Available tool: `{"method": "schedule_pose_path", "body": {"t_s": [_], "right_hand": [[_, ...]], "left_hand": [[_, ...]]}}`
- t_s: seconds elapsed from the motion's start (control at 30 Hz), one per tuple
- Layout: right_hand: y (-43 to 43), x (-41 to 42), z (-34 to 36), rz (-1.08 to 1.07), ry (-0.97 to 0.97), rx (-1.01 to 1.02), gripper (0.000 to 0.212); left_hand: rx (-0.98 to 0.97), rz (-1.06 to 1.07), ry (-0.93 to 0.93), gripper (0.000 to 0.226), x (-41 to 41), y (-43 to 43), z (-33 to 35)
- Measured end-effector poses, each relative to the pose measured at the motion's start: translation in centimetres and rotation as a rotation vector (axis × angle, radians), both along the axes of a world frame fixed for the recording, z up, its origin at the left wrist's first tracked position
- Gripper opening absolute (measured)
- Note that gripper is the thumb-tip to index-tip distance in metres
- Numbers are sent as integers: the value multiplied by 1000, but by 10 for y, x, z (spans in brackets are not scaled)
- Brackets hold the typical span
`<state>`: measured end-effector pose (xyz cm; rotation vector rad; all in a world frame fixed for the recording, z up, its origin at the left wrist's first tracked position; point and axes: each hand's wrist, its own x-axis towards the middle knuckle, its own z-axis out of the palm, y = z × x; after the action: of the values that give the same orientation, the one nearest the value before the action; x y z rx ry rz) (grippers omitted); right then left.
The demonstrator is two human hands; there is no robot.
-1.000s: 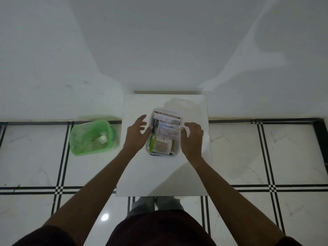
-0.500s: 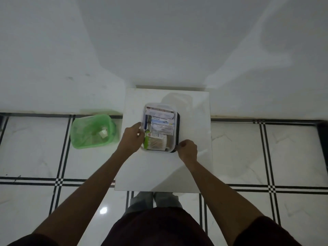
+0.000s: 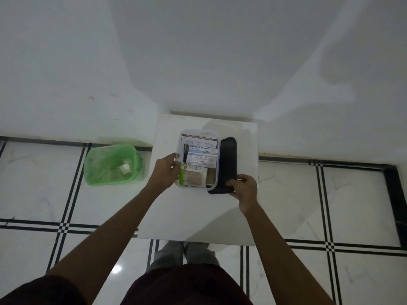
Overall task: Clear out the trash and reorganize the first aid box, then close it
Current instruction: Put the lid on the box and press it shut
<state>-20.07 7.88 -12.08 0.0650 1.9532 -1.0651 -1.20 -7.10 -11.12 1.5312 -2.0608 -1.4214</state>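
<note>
A clear plastic first aid box [image 3: 199, 133] stands open on a small white table [image 3: 198, 214]. Inside lie an antiseptic bandage pack [image 3: 201, 157], a packet of wooden sticks [image 3: 195, 178] and a green tube [image 3: 182, 176]. My left hand [image 3: 166, 170] grips the box's left wall. My right hand [image 3: 244, 189] holds the near end of a dark lid [image 3: 226, 159], which lies tilted against the box's right side, partly off the box.
A green bin [image 3: 113, 165] lined with a green bag holds a few scraps and stands on the tiled floor left of the table. A white wall rises behind. My feet [image 3: 185, 254] show under the table's near edge.
My right hand has taken the dark lid from under the box and drawn it out to the right. My left hand shifted to the box's left wall.
</note>
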Motion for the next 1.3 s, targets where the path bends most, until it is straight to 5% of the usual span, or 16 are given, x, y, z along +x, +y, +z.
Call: {"method": "schedule_pose_path", "body": {"t_s": [0.23,0.43,0.57,0.63,0.7,0.8,1.0,1.13,1.3], "right_hand": [[-25,12,56,234,528,-108,14],[-35,60,44,650,852,-166,27],[-36,78,31,832,1102,-169,26],[-35,83,25,893,1143,-166,27],[-33,86,21,952,1124,-171,29],[-31,87,23,927,1041,-214,28],[-17,48,26,281,682,51,34],[-17,32,28,265,305,25,17],[-16,33,31,306,292,99,10]], "left_hand": [[-43,-89,-52,23,-8,-3,-11],[57,28,-21,34,-1,-1,-17],[-163,116,-35,25,0,4,-3],[-49,155,-6,38,-6,9,9],[155,161,7,48,-13,13,16],[214,136,-10,29,-15,14,14],[230,210,-15,18,-1,0,11],[68,117,-151,18,4,-6,8],[-100,33,-200,21,-2,4,13]]}}
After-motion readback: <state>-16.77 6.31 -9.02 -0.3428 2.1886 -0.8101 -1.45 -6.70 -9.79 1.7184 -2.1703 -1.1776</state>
